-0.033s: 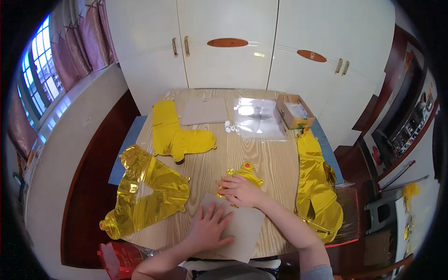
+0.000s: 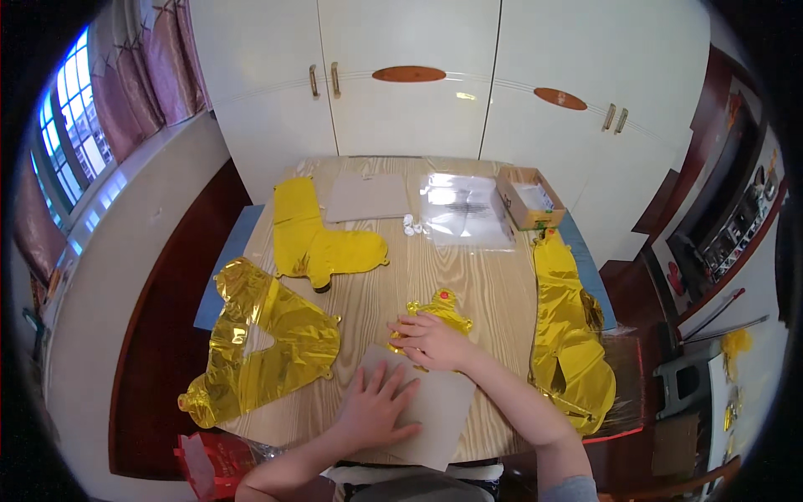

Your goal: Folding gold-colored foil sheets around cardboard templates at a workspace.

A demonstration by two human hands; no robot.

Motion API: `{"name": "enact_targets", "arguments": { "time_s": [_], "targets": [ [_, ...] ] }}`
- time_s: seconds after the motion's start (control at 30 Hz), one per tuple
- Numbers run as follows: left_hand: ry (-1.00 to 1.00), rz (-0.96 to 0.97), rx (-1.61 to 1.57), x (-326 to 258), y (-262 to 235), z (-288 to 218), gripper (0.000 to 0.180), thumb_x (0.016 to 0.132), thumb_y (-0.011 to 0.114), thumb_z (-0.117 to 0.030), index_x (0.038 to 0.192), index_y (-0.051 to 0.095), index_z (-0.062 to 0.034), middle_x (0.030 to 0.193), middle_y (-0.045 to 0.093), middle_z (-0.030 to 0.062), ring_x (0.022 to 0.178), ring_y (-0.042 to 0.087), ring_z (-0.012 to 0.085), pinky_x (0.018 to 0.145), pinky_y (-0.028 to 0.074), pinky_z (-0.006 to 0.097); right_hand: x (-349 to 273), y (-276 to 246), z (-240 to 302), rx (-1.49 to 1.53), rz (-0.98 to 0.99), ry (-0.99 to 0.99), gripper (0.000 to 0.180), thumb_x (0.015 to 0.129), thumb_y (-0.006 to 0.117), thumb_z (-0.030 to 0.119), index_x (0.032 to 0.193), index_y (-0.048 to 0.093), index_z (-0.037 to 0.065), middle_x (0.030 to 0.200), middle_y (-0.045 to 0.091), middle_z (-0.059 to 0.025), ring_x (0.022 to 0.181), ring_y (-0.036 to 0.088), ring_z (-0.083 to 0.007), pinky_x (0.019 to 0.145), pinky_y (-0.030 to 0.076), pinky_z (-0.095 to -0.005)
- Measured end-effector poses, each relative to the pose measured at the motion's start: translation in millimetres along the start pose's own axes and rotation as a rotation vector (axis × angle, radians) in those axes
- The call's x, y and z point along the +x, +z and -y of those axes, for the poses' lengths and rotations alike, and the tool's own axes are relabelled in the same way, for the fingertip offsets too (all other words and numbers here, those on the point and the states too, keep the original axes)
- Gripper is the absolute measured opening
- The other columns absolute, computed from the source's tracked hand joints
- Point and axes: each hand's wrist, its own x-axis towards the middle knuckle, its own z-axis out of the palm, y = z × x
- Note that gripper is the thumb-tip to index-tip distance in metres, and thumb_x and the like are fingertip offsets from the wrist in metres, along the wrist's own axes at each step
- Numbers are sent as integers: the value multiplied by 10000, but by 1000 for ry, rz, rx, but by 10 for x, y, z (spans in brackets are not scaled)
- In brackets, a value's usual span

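Note:
My left hand (image 2: 382, 407) lies flat with its fingers spread on a grey-brown sheet of card (image 2: 443, 410) near the table's front edge. Beside it, my right hand (image 2: 433, 341) rests palm down, fingers stretched out, over a small gold foil balloon (image 2: 443, 311). The balloon is flat, folded or crumpled, with a red spot near its far end. Its near part is hidden under the right hand, and the card's far edge meets it there.
Flat gold foil balloons lie to the left (image 2: 293, 339), far left (image 2: 297, 226) and right (image 2: 556, 293). Further back are another card sheet (image 2: 365, 197), small white pieces (image 2: 409, 224), a clear plastic sleeve (image 2: 464, 209) and an open cardboard box (image 2: 535, 222). White cabinets (image 2: 410, 117) stand behind the table.

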Motion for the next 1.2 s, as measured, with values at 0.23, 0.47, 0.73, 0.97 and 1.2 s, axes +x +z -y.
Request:
{"name": "enact_targets", "arguments": {
  "time_s": [0.23,0.47,0.73,0.97,1.2],
  "targets": [
    [2,26,-2,28,-51,-13,777,874,470,-695,1449,438,-173,1479,402,199,1357,358,481,1063,254,690,0,-5,26,22,14,15,347,940,512,243,1212,672,99,1433,516,-103,1345,451,-309,1137,297,-495],
    [0,60,4,42,-59,-27,786,882,451,-701,1459,420,-168,1495,384,195,1364,347,476,1071,239,693,4,35,10,39,-63,-1,324,945,525,239,1194,673,94,1385,544,-104,1313,473,-291,1129,319,-491],
    [1,100,18,72,-90,-47,778,892,424,-704,1480,390,-195,1506,362,195,1382,314,474,1083,217,696,2,20,4,59,-1,23,348,958,507,239,1243,652,101,1427,513,-120,1352,441,-307,1144,293,-493],
    [2,89,-5,98,-83,-75,745,887,427,-709,1466,428,-239,1508,349,205,1389,284,493,1080,195,711,6,47,-103,234,-83,75,348,932,532,239,1231,656,113,1391,546,-112,1338,450,-310,1140,290,-504],
    [-12,105,5,91,-73,-68,752,877,438,-714,1460,441,-238,1485,371,213,1390,284,498,1076,187,717,30,-35,249,-158,-58,-65,343,834,618,253,1151,703,152,1264,636,-7,1250,526,-225,1111,331,-472]
  ]
}}
